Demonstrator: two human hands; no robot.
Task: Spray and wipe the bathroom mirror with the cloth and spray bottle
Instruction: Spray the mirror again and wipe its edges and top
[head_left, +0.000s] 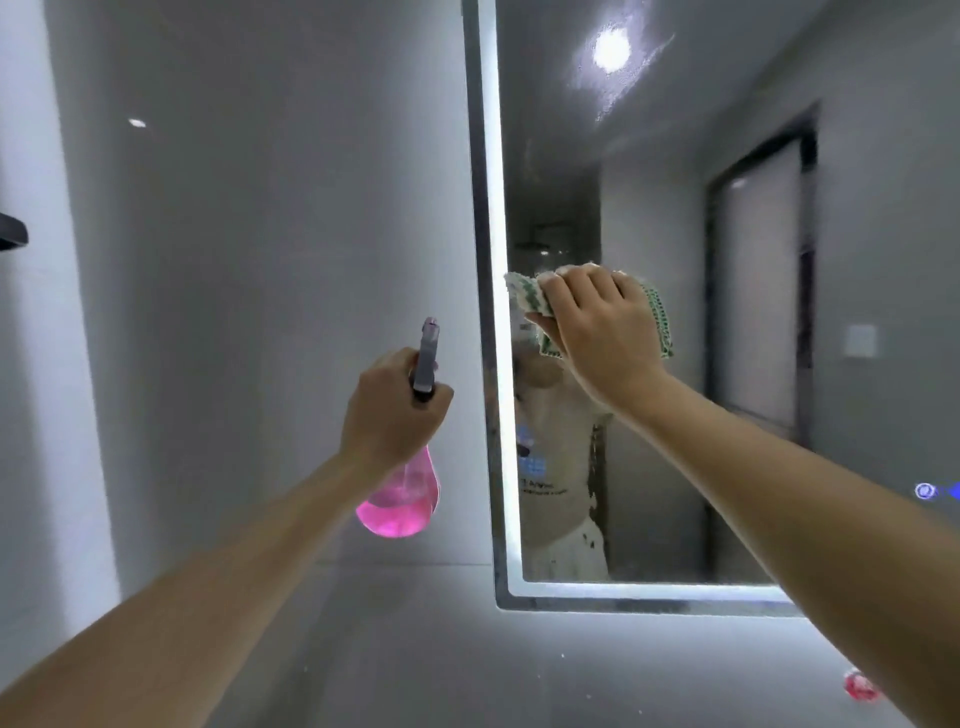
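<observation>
Mirror (675, 364): hangs on the grey wall, rimmed by a lit white strip along its left and bottom edges; it fills the right half of the view.
Spray bottle (410, 441): left of the mirror's lit left edge, clear of the glass, nozzle raised and aimed at the wall, not the glass; pink liquid sits in its rounded base.
Left hand (389, 410): its grip is wrapped tight round the bottle's neck below the trigger head; whether a finger rests on the trigger I cannot tell.
Cloth (530, 299): green-and-white, bunched, pressed against the glass near the mirror's left edge, about mid-height.
Right hand (602, 322): grip curled over the cloth, fingers bent round its upper fold, pushing it onto the glass.
Step in hand: wiping, by my reading, since the cloth is on the glass and the bottle is held aside.
Progress: a hazy smear shows near the top of the mirror round the reflected ceiling light, so that area likely awaits the cloth.
Next move: probably carry the cloth up and toward the right edge in overlapping strokes, keeping firm pressure; spray again only if the glass drags dry.
Writing: none readable on bottle or cloth; small marks on the reflected shirt are too blurred to read, as is a blue glow near the mirror's right edge.
</observation>
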